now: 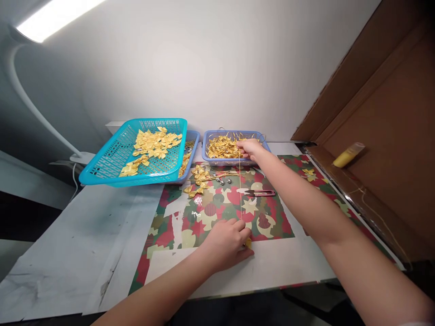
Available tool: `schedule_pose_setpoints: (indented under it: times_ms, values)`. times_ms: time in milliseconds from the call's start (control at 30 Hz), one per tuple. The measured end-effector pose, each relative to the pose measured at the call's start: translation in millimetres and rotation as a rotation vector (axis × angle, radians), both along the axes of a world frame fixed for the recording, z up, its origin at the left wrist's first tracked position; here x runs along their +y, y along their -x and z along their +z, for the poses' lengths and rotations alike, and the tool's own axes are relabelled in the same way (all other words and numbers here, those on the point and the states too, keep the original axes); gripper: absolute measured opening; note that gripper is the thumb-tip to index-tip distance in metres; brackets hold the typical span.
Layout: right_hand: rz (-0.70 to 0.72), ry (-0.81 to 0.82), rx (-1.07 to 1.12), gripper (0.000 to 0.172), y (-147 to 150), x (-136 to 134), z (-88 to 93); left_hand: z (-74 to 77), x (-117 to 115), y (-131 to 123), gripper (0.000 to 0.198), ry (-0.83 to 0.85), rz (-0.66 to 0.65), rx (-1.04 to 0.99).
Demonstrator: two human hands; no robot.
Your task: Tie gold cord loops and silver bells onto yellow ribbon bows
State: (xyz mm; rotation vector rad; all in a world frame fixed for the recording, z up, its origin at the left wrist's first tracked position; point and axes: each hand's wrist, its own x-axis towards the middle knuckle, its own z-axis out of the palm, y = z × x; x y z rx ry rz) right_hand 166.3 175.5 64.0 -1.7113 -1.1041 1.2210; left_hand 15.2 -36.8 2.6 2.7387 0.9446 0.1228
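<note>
My left hand (233, 242) is closed low over the front of the table, gripping a small yellow ribbon bow (248, 243) that shows partly past the fingers. From there a thin gold cord (240, 190) runs up, straight and taut. My right hand (251, 148) pinches its far end, above a blue basket (214, 158) of gold bows with cord loops. Between the hands lie loose yellow bows (200, 174), a few gold cords (220, 174), several silver bells (229, 180) and a pair of pink-handled thread snips (261, 193).
On the left a turquoise basket (102, 167) of yellow bows rests over another blue basket (195, 140). A white lamp (61, 18) shines above it. Cardboard (384, 90) stands at the right, with a yellow-filled tube (348, 155). Patterned paper (210, 208) covers part of the white table.
</note>
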Motion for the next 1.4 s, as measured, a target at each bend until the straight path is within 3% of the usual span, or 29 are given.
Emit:
schedule_pose_setpoints:
  times_ms: [133,367,533,600,700,767,867,967,1100,1400]
  values:
    - [0.023,-0.045,-0.162,0.034,3,9,-6.5,-6.4,1,-2,0.016,-0.043,-0.010,-0.033]
    - [0.044,-0.182,-0.480,0.028,3,26,-14.2,-15.7,2,-6,0.012,-0.168,0.102,-0.153]
    - [0.089,-0.407,-0.692,0.016,9,13,-9.2,-21.5,5,-5,0.014,-0.199,0.118,-0.204]
    - [0.193,-0.565,-0.767,0.022,18,-1,-8.3,-23.5,6,-5,0.016,-0.212,0.136,-0.220]
    - [0.540,-0.725,-0.843,0.013,36,-27,-15.5,-24.3,7,-6,0.015,-0.214,0.153,-0.229]
    - [0.765,-0.744,-0.891,0.005,48,-40,-26.3,-22.9,7,-6,0.014,-0.203,0.150,-0.254]
    - [0.906,-0.735,-0.973,0.004,62,-51,-44.0,-19.1,6,-5,0.021,-0.173,0.141,-0.317]
    - [0.916,-0.741,-1.024,0.012,67,-53,-54.0,-15.6,8,-2,0.022,-0.132,0.134,-0.391]
    - [0.826,-0.773,-1.017,0.014,64,-55,-55.3,-12.2,15,3,0.022,-0.139,0.185,-0.486]
    - [0.639,-0.911,-0.914,0.016,57,-65,-55.5,3.1,38,24,0.012,-0.477,0.432,-0.604]
